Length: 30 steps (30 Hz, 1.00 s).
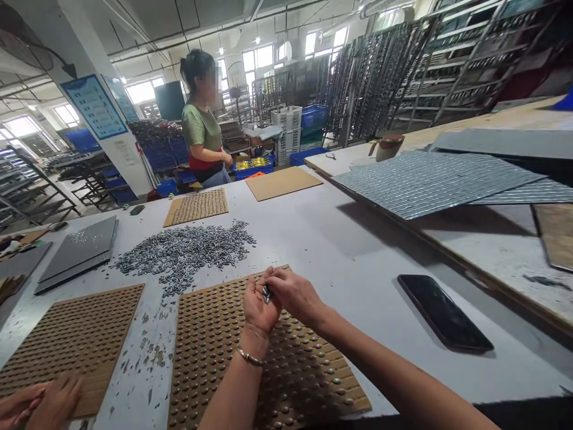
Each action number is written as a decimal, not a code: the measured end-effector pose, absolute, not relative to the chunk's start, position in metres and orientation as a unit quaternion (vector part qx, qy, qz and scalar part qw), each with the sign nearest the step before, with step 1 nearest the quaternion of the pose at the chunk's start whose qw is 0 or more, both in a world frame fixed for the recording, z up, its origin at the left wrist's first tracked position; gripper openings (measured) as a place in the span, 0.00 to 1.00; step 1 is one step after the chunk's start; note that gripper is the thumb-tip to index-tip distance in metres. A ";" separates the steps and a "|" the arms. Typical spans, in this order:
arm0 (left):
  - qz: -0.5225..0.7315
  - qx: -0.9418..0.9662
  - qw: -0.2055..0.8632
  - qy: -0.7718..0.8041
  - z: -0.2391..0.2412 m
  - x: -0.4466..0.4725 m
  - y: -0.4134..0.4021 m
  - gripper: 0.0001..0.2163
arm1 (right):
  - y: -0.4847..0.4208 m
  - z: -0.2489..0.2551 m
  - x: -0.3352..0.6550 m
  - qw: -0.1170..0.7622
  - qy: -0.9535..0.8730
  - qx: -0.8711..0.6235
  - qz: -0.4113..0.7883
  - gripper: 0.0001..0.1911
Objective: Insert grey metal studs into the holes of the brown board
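Observation:
My left hand (pixel 259 310) is turned palm up and cupped around a few small shiny metal pieces (pixel 267 294), oval with pointed ends. Thumb and fingers of my right hand (pixel 295 292) pinch at those pieces over the left palm; whether one is between the fingertips is hidden. Both hands are above the far part of a brown cardboard sheet (pixel 210 340), which carries rows of the same metal pieces. Just beyond it on the white table (pixel 295 233) lies a big loose heap of metal pieces (pixel 192 251).
At left, another person's hands (pixel 56 397) work on a second studded cardboard (pixel 89 328). Grey sheets (pixel 80 245) lie behind it. A phone (pixel 443 313) is at right, near stacked ridged sheets (pixel 439 179). Across the table stands a person in green (pixel 201 128).

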<state>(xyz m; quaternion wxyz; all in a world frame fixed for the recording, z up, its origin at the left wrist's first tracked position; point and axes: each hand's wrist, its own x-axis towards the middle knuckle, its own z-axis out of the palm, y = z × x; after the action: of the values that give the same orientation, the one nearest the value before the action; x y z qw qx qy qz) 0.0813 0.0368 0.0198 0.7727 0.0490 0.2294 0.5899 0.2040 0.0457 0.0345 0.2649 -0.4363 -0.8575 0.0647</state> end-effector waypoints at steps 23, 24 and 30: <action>0.443 0.113 0.766 0.451 -0.017 0.099 -0.019 0.06 | 0.061 -0.052 0.281 0.342 -0.601 -0.623 0.366 0.09; 0.447 0.124 0.765 0.448 -0.017 0.096 -0.019 0.08 | 0.067 -0.055 0.278 0.335 -0.604 -0.631 0.352 0.09; 0.423 0.163 0.763 0.461 -0.026 0.082 -0.016 0.20 | 0.075 -0.063 0.263 0.274 -0.649 -0.654 0.276 0.07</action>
<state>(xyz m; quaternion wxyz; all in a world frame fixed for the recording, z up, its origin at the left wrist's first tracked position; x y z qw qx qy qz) 0.0819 -0.0160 -0.0256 0.7630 0.1626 0.4608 0.4231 0.2627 0.0750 -0.0630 0.2741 -0.6536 -0.6492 0.2761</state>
